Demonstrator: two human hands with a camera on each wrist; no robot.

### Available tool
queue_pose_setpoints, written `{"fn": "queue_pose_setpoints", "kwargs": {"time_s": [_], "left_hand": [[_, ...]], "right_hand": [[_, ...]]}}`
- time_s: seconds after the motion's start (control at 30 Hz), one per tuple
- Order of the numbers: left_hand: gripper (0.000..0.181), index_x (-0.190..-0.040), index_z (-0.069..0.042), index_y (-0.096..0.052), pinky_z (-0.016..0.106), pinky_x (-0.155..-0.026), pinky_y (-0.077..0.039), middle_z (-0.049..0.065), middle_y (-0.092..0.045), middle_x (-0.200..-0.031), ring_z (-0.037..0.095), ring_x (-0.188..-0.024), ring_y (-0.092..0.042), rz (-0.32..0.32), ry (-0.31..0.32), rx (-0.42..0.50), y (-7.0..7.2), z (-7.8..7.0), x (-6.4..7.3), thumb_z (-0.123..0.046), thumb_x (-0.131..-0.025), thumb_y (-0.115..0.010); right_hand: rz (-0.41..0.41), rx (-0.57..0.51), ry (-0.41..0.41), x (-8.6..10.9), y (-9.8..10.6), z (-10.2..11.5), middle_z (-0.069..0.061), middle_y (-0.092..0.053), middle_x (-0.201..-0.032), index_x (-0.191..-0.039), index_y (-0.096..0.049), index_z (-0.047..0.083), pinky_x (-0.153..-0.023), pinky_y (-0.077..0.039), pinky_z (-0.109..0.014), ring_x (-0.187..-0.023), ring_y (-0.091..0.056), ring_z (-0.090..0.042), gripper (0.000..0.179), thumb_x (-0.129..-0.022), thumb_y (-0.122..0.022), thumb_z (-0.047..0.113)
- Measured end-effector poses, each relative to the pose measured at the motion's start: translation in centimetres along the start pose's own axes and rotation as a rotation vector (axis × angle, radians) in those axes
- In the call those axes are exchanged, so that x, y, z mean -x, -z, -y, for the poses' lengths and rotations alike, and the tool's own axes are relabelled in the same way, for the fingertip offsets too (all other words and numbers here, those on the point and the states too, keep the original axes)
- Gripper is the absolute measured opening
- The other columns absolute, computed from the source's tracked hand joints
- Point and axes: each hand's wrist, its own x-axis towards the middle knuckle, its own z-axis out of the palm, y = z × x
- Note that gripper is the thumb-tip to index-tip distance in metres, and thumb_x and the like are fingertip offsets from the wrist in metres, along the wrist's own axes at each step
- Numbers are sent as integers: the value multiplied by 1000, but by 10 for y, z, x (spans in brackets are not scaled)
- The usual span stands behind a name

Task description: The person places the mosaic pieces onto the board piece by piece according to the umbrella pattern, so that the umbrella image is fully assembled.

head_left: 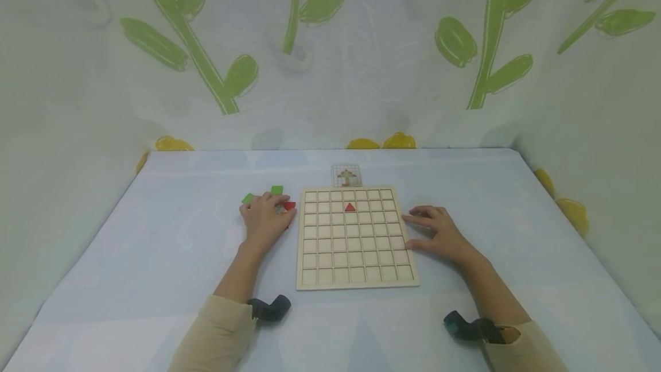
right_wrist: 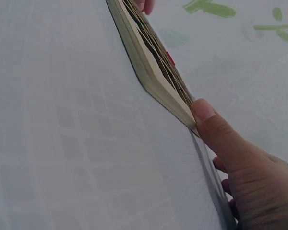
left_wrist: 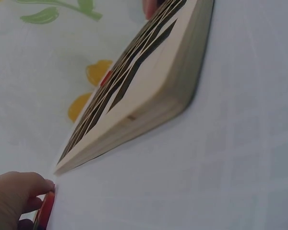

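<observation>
My left hand [head_left: 265,220] is at the left of the wooden grid board [head_left: 301,245], over a few small coloured pieces. Its thumb and fingertips pinch a red piece [head_left: 290,205]; in the left wrist view the edge of that red piece [left_wrist: 45,209] shows at the fingertips. Two green pieces [head_left: 277,190] lie just beyond the fingers, and the palm hides others partly. At the board's right side, my right hand [head_left: 439,234] rests with loosely extended fingers, its thumb [right_wrist: 206,112] touching the edge. One red triangle [head_left: 350,207] sits in an upper cell of the board.
A small card [head_left: 346,171] with a grid and a red and green figure lies behind the board's far edge. The white table [head_left: 465,182] reaches back to a wall cloth [head_left: 372,90] printed with green leaves. Dark bands [head_left: 271,309] go round both wrists.
</observation>
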Motion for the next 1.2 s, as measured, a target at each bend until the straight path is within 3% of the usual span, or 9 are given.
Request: {"fn": "queue_pose_setpoints", "kwargs": {"time_s": [0.2, 0.43, 0.87, 1.2], "left_hand": [[30, -108, -12, -70, 59, -94, -17, 9, -67, -112, 33, -108, -50, -32, -33, 38, -3, -2, 1, -17, -80, -62], [27, -104, -9, -70, 59, -93, -19, 14, -63, -106, 34, -106, -49, -33, -12, -22, -4, -2, 4, -25, -82, -67], [29, -112, -9, -67, 57, -95, -20, 12, -61, -108, 34, -108, -45, 65, -30, -34, -1, -6, 7, -20, -86, -63], [28, -108, -8, -68, 56, -93, -21, 12, -62, -105, 33, -105, -47, 55, -65, -45, 0, -7, 8, -26, -86, -65]], "right_hand": [[-4, -6, -15, 1, 1, 1, -15, -53, -124, -120, -65, 8, -91, -35, -53, -114, -41, -35, 57, -68, -82, 26], [1, -19, -18, 1, 0, 2, -16, -54, -124, -120, -65, 7, -91, -34, -52, -114, -41, -34, 56, -69, -82, 25], [19, -11, -38, 0, 1, 2, -15, -53, -124, -121, -64, 8, -93, -34, -54, -116, -40, -35, 57, -70, -81, 27], [25, -27, -46, -1, 1, 4, -16, -53, -124, -121, -65, 8, -92, -34, -54, -115, -40, -35, 57, -70, -82, 27]]}}
